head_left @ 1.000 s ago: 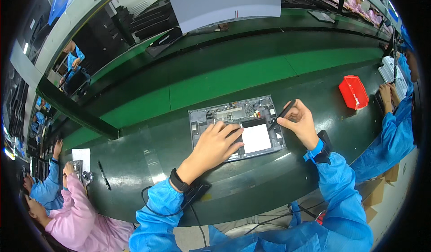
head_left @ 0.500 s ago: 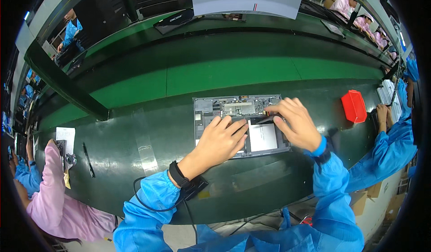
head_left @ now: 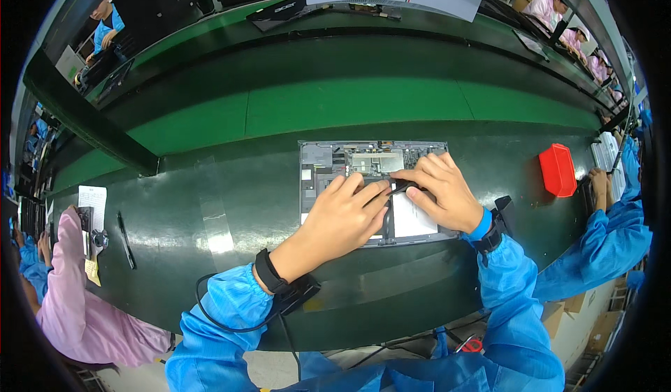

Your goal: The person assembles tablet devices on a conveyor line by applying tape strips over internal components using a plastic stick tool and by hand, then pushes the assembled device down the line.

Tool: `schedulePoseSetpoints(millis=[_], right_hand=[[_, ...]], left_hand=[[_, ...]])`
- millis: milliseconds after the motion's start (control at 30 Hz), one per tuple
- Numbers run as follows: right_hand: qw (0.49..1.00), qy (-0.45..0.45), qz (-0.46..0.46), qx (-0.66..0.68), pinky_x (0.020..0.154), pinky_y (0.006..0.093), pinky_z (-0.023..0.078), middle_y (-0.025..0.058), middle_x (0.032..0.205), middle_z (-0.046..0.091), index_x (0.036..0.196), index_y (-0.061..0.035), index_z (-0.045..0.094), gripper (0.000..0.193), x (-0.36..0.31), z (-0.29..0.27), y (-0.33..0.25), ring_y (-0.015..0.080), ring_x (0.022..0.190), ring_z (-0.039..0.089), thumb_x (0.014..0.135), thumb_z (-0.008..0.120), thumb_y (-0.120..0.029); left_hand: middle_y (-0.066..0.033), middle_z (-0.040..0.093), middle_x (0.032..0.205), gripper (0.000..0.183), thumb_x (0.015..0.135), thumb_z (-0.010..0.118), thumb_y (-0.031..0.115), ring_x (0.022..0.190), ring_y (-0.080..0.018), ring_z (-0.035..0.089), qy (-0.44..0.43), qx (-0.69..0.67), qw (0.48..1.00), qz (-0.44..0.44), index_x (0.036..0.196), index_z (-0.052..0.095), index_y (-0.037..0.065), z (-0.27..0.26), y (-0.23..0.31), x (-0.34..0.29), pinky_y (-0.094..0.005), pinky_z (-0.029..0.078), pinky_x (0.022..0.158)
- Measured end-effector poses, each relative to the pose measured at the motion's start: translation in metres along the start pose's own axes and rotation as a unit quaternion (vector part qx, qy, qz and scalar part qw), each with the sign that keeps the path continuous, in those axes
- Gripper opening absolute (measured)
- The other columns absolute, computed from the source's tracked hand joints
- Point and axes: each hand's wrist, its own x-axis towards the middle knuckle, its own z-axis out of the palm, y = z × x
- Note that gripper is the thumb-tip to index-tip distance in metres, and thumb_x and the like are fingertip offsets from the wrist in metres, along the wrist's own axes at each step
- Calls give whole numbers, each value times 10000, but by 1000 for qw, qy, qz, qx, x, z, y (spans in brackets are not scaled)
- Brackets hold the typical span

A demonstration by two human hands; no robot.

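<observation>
An opened laptop base (head_left: 318, 156) lies on the bench in front of me, its circuit board and inner parts bare. A white rectangular panel (head_left: 412, 216) shows in its front right part. My left hand (head_left: 344, 212) rests over the middle of the base, fingers stretched and slightly apart. Its fingertips are close beside a thin dark strip-like piece (head_left: 402, 186). From the right, my right hand (head_left: 446, 195) pinches that piece between thumb and fingers just above the panel. What kind of piece it is cannot be made out, and the hands hide part of the base.
A red bin (head_left: 558, 170) stands to the right, near a co-worker's blue sleeve (head_left: 594, 242). On the left lie a black pen (head_left: 126, 240) and a paper sheet (head_left: 93, 200) beside a pink-sleeved arm (head_left: 66, 266). A black cabled device (head_left: 300, 294) sits by my left wrist.
My right hand has shifted left and slightly down, bringing its fingertips close to those of my left hand. The left hand has stayed nearly in place on the laptop base.
</observation>
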Motion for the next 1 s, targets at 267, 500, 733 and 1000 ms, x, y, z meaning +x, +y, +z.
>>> schedulePoseSetpoints(millis=[267, 500, 733, 1000], right_hand=[[971, 138, 108, 161, 716, 368, 483, 81, 899, 626, 1082, -40, 744, 198, -12, 14, 3, 245, 821, 599, 902, 744, -121], [971, 194, 95, 100, 679, 338, 522, 87, 879, 666, 1021, -19, 781, 206, -12, 20, 2, 232, 762, 642, 830, 820, -85], [971, 199, 92, 92, 682, 335, 527, 80, 875, 660, 1026, -23, 794, 210, -12, 20, 1, 217, 765, 649, 824, 820, -76], [970, 207, 90, 88, 674, 327, 531, 81, 878, 657, 1041, -29, 799, 227, -13, 21, 2, 207, 747, 652, 820, 824, -78]], left_hand=[[-31, 688, 1263, 373, 845, 726, 140, 904, -212, 573, -25, 5, 1000, 9, 1200, 716, 29, -3, 1, 3, -338, 497, 821], [-30, 684, 1270, 389, 832, 730, 142, 906, -217, 569, -30, 0, 999, 12, 1205, 714, 33, -3, 1, 3, -339, 505, 820], [-31, 679, 1266, 415, 821, 733, 138, 916, -234, 562, -34, 2, 999, 3, 1223, 709, 39, -4, 4, 5, -346, 512, 841], [-26, 681, 1255, 399, 848, 730, 139, 915, -234, 563, -32, -12, 999, -9, 1234, 705, 40, -4, 4, 6, -353, 504, 838]])
